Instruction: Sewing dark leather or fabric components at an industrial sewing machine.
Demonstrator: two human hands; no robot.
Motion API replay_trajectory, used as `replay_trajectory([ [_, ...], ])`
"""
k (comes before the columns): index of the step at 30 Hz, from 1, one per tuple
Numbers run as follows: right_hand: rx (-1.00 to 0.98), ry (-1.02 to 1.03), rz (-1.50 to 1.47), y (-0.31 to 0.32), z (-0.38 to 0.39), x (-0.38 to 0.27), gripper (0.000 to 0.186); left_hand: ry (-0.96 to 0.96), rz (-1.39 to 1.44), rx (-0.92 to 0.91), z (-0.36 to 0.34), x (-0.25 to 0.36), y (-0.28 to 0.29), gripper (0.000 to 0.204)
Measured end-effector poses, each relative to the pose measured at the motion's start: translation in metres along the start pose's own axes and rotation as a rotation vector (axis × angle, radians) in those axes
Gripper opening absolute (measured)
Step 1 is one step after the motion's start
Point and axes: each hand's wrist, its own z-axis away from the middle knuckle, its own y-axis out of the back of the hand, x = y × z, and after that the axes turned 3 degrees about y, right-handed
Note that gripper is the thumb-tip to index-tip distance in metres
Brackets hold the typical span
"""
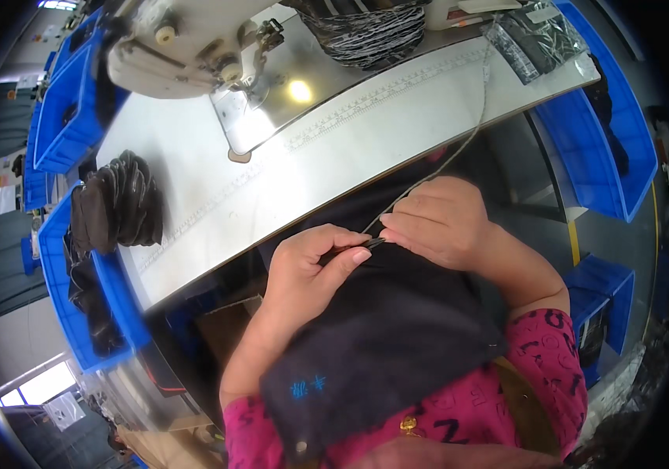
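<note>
Both hands meet over my lap, just in front of the table's near edge. My left hand (311, 270) is closed in a pinch, thumb and forefinger on a small dark piece (376, 241) whose kind I cannot make out. From the right, my right hand (442, 223) pinches the same piece, fingers curled. A thin grey-brown cord (459, 151) runs from between the hands up over the table edge toward the far right. Whether the cord is joined to the dark piece is hidden by the fingers.
A sewing machine (186, 59) stands on the white table (217, 203). Stacked dark fabric pieces (119, 202) lie at the left, more striped ones (365, 35) at the back. A plastic-wrapped pack (538, 43) sits far right. Blue bins (596, 148) flank the table.
</note>
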Motion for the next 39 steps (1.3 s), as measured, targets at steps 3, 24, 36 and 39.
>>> replay_trajectory([
  [3, 0.004, 0.0, 0.0, -0.001, 0.0, -0.001, 0.021, 0.003, -0.026, 0.002, 0.001, 0.001, 0.0, 0.016],
  [24, -0.058, -0.011, -0.049, 0.003, 0.0, -0.001, 0.024, 0.052, 0.141, -0.036, 0.002, -0.009, -0.005, 0.016],
  [36, -0.066, -0.023, -0.073, 0.002, -0.004, -0.004, 0.022, -0.13, -0.024, 0.061, 0.005, -0.009, -0.007, 0.016],
  [39, -0.075, -0.03, -0.075, 0.003, -0.003, -0.004, 0.022, -0.152, -0.031, 0.089, 0.005, -0.01, -0.009, 0.017],
])
